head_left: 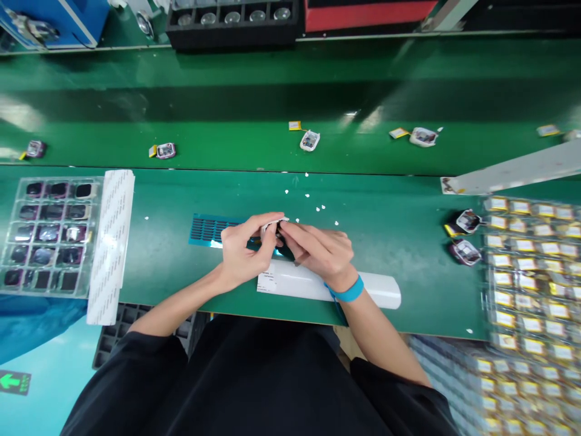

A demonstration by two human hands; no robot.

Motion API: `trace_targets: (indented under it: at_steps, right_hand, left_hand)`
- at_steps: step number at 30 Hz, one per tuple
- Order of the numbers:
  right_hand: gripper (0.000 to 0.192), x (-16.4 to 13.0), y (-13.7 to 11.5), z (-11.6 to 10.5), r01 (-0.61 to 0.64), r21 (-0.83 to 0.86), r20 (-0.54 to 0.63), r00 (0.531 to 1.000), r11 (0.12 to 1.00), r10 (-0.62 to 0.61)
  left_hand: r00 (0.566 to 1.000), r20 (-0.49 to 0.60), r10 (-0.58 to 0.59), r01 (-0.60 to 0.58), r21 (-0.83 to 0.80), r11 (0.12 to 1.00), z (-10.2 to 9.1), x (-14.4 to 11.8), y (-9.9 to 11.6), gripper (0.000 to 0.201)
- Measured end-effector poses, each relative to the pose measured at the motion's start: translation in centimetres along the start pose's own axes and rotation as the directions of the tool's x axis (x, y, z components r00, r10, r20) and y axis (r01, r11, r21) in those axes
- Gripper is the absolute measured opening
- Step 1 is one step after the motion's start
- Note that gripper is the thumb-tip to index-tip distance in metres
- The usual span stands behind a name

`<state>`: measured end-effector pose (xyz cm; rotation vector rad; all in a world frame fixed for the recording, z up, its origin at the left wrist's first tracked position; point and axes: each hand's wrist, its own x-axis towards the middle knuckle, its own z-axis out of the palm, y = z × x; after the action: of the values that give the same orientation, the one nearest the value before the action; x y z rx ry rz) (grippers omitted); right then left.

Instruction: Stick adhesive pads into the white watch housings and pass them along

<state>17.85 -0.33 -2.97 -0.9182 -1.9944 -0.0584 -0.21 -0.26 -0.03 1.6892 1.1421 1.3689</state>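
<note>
A green bench (390, 218) spans the middle of the frame. Behind it lies a glossy green strip (227, 136), streaked with reflected light (20, 112) at the upper left and upper right. A pale post (512, 168) slants in from the right edge. At lower left, the light turquoise floor (68, 369) bears a dark sign (22, 383) with a green arrow (8, 381).

A blue machine (79, 15) stands at ten o'clock, a black rack (233, 40) holding clear discs (232, 17) at eleven, and a red panel (370, 17) at one. A white beam (512, 172) slants at three. At eight, blue cloth (36, 324) shows near an arrow sign (16, 382) on the pale floor (61, 375).
</note>
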Motion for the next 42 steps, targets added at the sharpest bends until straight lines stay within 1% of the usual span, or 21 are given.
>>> trace_targets:
  at_steps: [2, 4, 5, 8, 10, 13, 15, 18, 21, 23, 25, 29, 32, 37, 42]
  right_hand:
    - [0.026, 0.6, -0.2, 0.1, -0.099, 0.031, -0.003, 0.995, 0.995, 0.100]
    - [0.019, 1.2, -0.3, 0.0, -0.191, 0.097, 0.024, 0.982, 0.977, 0.189]
    - [0.017, 1.4, -0.3, -0.1, -0.220, 0.127, 0.043, 0.975, 0.967, 0.216]
    - [0.016, 1.8, -0.2, -0.3, -0.245, 0.168, 0.064, 0.969, 0.955, 0.237]
    - [0.015, 1.7, -0.1, -0.3, -0.258, 0.151, 0.061, 0.966, 0.954, 0.251]
    - [0.018, 1.4, 0.0, 0.0, -0.270, 0.108, 0.059, 0.962, 0.957, 0.265]
    - [0.024, 1.1, 0.2, 0.1, -0.244, 0.064, 0.044, 0.969, 0.968, 0.241]
    - [0.024, 1.0, 0.3, 0.1, -0.217, 0.058, 0.035, 0.976, 0.974, 0.215]
    - [0.021, 1.2, 0.3, 0.0, -0.279, 0.168, 0.062, 0.960, 0.945, 0.273]
    - [0.020, 1.3, 0.2, -0.1, -0.313, 0.203, 0.077, 0.950, 0.928, 0.304]
    - [0.020, 1.3, 0.3, 0.0, -0.316, 0.172, 0.073, 0.949, 0.933, 0.308]
    - [0.017, 1.2, 0.5, 0.2, -0.324, 0.059, 0.016, 0.946, 0.944, 0.324]
    - [0.015, 1.4, 0.7, 0.1, -0.354, 0.076, 0.003, 0.935, 0.932, 0.355]
    - [0.016, 1.5, 0.8, -0.3, -0.270, 0.165, 0.085, 0.962, 0.948, 0.259]
    - [0.017, 1.3, 1.1, -0.2, -0.267, 0.213, 0.106, 0.963, 0.940, 0.250]
  left_hand:
    - [0.992, 0.001, -0.128, 0.127, -0.109, 0.986, 0.2, 0.0, -0.1, 0.010]
    - [0.966, 0.010, -0.258, 0.254, -0.227, 0.940, 0.4, 0.0, -0.2, 0.008]
    - [0.955, 0.016, -0.296, 0.291, -0.252, 0.923, 0.4, 0.1, -0.3, 0.009]
    - [0.937, 0.062, -0.345, 0.350, -0.221, 0.910, 0.4, 0.2, -0.4, 0.010]
    - [0.917, 0.140, -0.374, 0.397, -0.223, 0.890, 0.4, 0.3, -0.5, 0.010]
    - [0.861, 0.274, -0.429, 0.499, -0.292, 0.816, 0.2, 0.6, -0.7, 0.017]
    - [0.834, 0.310, -0.456, 0.543, -0.324, 0.774, 0.1, 0.8, -0.8, 0.022]
    - [0.828, 0.303, -0.472, 0.557, -0.351, 0.753, 0.0, 0.9, -0.8, 0.026]
    - [0.830, 0.285, -0.479, 0.556, -0.355, 0.752, 0.0, 0.8, -0.7, 0.030]
    - [0.836, 0.274, -0.476, 0.547, -0.349, 0.761, 0.0, 0.8, -0.7, 0.032]
    - [0.839, 0.279, -0.467, 0.542, -0.350, 0.765, 0.0, 0.7, -0.7, 0.032]
    - [0.823, 0.319, -0.469, 0.563, -0.358, 0.745, 0.1, 0.7, -0.9, 0.032]
    - [0.824, 0.304, -0.477, 0.563, -0.357, 0.745, 0.2, 0.7, -1.3, 0.030]
    - [0.833, 0.296, -0.467, 0.547, -0.325, 0.771, 0.2, 0.7, -1.7, 0.029]
    - [0.849, 0.275, -0.451, 0.522, -0.313, 0.793, 0.2, 0.6, -1.7, 0.027]
